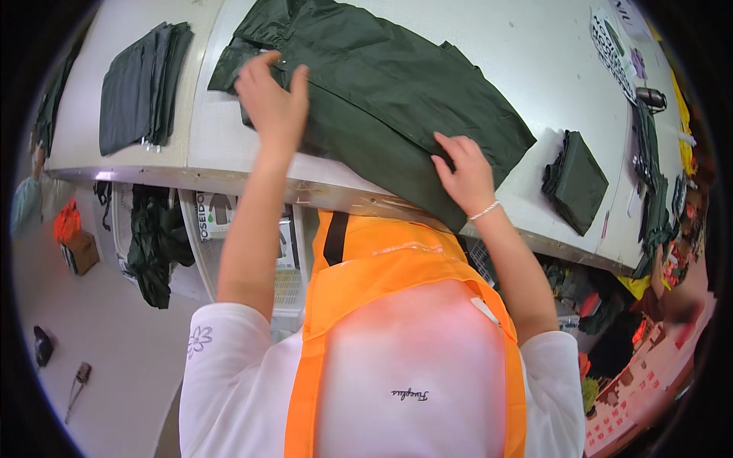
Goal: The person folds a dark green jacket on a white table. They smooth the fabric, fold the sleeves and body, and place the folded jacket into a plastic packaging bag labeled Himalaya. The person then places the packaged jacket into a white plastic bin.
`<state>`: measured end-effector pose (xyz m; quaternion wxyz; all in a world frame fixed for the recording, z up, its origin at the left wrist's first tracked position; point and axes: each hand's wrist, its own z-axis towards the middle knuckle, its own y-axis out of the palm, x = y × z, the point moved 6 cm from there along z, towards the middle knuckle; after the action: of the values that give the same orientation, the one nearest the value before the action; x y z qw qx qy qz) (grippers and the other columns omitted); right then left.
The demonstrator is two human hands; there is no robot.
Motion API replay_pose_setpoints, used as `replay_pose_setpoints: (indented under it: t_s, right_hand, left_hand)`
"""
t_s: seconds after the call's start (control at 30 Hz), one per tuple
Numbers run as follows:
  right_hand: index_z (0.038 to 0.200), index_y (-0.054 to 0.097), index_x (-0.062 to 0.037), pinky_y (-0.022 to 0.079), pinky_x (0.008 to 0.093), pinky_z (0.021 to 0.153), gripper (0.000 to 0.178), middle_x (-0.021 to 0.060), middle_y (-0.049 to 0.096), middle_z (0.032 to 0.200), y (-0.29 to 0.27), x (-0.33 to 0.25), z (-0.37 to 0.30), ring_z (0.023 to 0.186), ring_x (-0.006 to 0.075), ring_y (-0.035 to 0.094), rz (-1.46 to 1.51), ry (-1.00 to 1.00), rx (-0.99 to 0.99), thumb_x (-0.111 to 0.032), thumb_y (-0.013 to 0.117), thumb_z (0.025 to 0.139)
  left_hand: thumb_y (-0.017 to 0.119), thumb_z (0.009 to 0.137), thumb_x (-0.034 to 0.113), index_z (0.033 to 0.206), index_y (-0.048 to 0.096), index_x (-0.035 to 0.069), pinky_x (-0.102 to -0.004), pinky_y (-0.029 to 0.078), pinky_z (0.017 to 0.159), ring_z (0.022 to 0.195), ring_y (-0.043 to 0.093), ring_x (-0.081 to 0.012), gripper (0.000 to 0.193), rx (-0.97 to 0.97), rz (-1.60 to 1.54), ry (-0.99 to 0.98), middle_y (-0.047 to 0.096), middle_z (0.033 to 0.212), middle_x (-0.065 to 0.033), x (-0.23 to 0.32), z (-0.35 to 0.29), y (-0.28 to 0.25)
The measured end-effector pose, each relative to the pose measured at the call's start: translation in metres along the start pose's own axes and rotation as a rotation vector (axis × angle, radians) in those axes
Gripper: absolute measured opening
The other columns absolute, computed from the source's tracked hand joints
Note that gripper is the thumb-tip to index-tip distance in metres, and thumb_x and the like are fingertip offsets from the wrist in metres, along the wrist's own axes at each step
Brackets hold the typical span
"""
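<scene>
Free room and obstacles on the smooth white tabletop [550, 69]. Bare strips run along both sides of the broad, creased dark green fabric piece [389, 84]: toward the flat stack of folded dark green fabric [137, 91], and, more narrowly, toward the compact folded dark green bundle [582, 183]. The left hand [271, 103] and right hand [466, 177] obstruct the near side, leaving a gap between them.

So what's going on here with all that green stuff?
A person has both hands on a big, dark green cloth on a pale table. The left hand is at its far left end, the right hand near its right end. It lies loosely creased. A folded green pile sits to the left, and a smaller folded bundle to the right.
</scene>
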<state>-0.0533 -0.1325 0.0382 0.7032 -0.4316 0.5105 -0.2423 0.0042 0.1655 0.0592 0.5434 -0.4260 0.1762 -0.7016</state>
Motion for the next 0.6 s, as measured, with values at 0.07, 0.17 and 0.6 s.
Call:
replay_pose_setpoints:
  t_s: [0.07, 0.17, 0.6]
  right_hand:
    - [0.108, 0.061, -0.0072, 0.049, 0.0344, 0.073, 0.032, 0.0074, 0.058, 0.094, 0.009, -0.021, 0.010, 0.087, 0.0253, 0.056, -0.015, -0.109, 0.059, -0.008, 0.064, 0.077]
    - [0.103, 0.064, -0.0064, 0.049, 0.0363, 0.070, 0.026, 0.0091, 0.059, 0.090, 0.032, -0.016, 0.024, 0.083, 0.0267, 0.058, 0.026, -0.100, 0.129, -0.008, 0.064, 0.077]
    - [0.087, 0.071, -0.0054, 0.051, 0.0337, 0.068, 0.013, 0.0120, 0.066, 0.083, 0.046, 0.017, 0.040, 0.072, 0.0266, 0.065, 0.399, 0.051, -0.086, -0.011, 0.067, 0.076]
  left_hand:
    - [0.075, 0.071, 0.019, 0.096, 0.050, 0.001, -0.0371, 0.039, 0.077, 0.084, 0.045, -0.0286, 0.040, -0.102, -0.339, -0.273, 0.048, 0.090, -0.0123, 0.025, -0.051, -0.003]
    - [0.076, 0.075, 0.025, 0.103, 0.043, -0.002, -0.0350, 0.039, 0.082, 0.088, 0.045, -0.0243, 0.051, -0.180, -0.461, -0.747, 0.046, 0.096, -0.0127, 0.035, -0.143, 0.007]
    - [0.076, 0.074, 0.008, 0.102, 0.059, -0.008, -0.0329, 0.051, 0.071, 0.084, 0.063, -0.0225, 0.036, -0.232, -1.032, -1.574, 0.064, 0.098, -0.0134, 0.103, -0.167, 0.072]
